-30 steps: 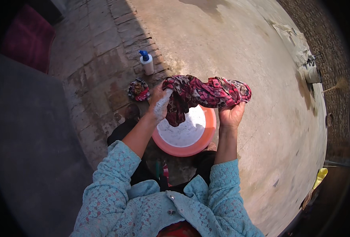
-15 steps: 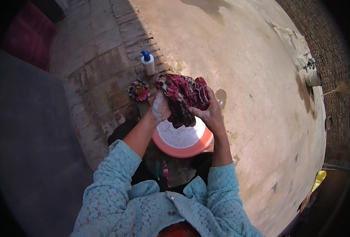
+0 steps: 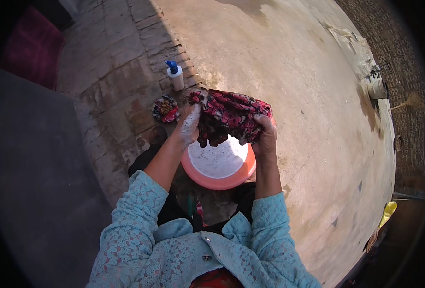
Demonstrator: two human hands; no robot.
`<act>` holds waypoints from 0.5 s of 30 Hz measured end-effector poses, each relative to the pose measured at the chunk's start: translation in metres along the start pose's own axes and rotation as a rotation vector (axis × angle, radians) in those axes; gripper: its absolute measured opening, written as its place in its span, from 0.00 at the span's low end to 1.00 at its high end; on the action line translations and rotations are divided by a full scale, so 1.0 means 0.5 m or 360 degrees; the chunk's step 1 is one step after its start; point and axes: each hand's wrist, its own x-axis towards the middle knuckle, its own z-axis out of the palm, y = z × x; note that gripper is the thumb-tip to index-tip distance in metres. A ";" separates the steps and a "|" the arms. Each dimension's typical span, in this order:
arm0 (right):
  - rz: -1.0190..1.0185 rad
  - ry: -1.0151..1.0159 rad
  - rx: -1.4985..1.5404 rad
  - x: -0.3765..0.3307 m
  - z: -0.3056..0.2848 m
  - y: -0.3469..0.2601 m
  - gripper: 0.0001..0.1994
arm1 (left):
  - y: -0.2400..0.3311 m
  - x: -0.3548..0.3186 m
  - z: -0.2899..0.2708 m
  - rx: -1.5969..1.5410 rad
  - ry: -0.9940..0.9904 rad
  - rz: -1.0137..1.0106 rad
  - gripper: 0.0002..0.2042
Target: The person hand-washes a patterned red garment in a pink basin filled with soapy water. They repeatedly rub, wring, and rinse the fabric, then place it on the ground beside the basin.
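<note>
A wet patterned cloth [image 3: 234, 115] in dark red, pink and black is stretched between my hands, above the basin. My left hand [image 3: 189, 122], flecked with white suds, grips its left end. Its right end is held in my right hand [image 3: 265, 132], thumb over the fabric. Beneath hangs-over folds stands a round orange-pink basin [image 3: 218, 183] filled with foamy, whitish water [image 3: 217, 158]. Part of the basin's far side is hidden behind the cloth.
A white pump bottle with a blue top [image 3: 176, 77] stands on the bricks beyond my left hand. Near it lies a bunched multicoloured cloth [image 3: 166, 109]. A pale bucket [image 3: 377, 89] and a broom [image 3: 409, 102] are far right. Concrete floor [image 3: 318, 139] spreads right.
My hands have moved apart, and the cloth has gone from bunched to spread wider. My right hand has shifted right and now grips the cloth's right end.
</note>
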 end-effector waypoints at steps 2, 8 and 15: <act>0.0077 -0.0090 0.0392 0.005 0.003 -0.001 0.22 | -0.023 -0.001 -0.038 0.0007 -0.0097 0.0171 0.18; -0.0016 -0.0273 0.1040 0.000 -0.037 0.008 0.20 | 0.010 -0.001 0.019 0.0677 0.0468 -0.0623 0.28; -0.0069 -0.0047 0.0394 -0.037 0.011 0.037 0.22 | -0.082 -0.018 0.061 0.0075 0.0025 -0.0595 0.38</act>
